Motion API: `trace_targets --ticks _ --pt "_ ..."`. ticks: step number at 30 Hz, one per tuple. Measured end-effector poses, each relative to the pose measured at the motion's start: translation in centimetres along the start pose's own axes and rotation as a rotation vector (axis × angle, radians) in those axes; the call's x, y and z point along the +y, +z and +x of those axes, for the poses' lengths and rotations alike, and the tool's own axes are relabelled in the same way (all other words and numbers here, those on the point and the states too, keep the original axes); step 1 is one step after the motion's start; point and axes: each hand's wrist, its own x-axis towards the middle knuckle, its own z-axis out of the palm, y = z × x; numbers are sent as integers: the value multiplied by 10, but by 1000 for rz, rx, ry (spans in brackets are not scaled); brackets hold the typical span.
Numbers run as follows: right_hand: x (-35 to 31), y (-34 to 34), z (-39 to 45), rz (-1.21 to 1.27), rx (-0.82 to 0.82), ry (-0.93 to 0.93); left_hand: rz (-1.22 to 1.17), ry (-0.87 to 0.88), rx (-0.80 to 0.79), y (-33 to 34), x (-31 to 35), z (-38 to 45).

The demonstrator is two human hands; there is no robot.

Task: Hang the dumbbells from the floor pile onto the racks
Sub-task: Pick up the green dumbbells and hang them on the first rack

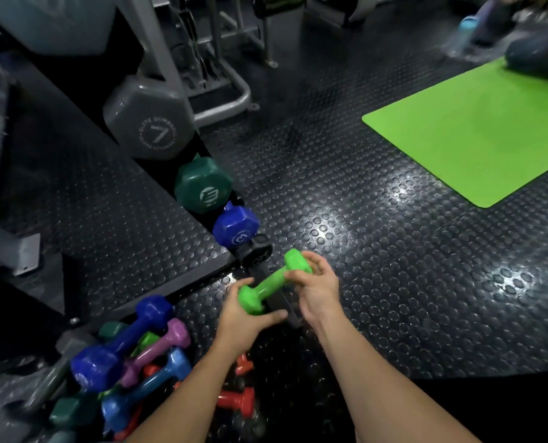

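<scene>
I hold a bright green dumbbell (271,281) in both hands above the floor, just below the low end of the black rack (256,252). My left hand (243,318) cups its near head. My right hand (317,287) grips its far head. On the rack sit a blue dumbbell (235,227), a dark green one (202,185) and a large grey one (148,118), rising to the upper left. The floor pile (128,362) lies at the lower left, with blue, purple, light blue, green and red dumbbells.
A black studded rubber floor (378,251) spreads to the right. A lime green mat (477,132) lies at the upper right, with a person sitting at its far edge. A grey machine frame (215,91) stands behind the rack. A red dumbbell (237,401) lies between my forearms.
</scene>
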Motion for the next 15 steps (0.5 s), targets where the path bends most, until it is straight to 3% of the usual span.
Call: trace_targets --ticks 6,10,13,15 --pt "13 10 -19 -249 -296 -83 352 142 55 21 16 12" --pt "-1 1 -24 41 -445 107 224 210 140 20 24 5" --pt "-2 -7 -13 130 -76 198 90 272 147 22 33 -4" --pt "3 -10 -12 -166 107 233 25 296 143 28 41 -10"
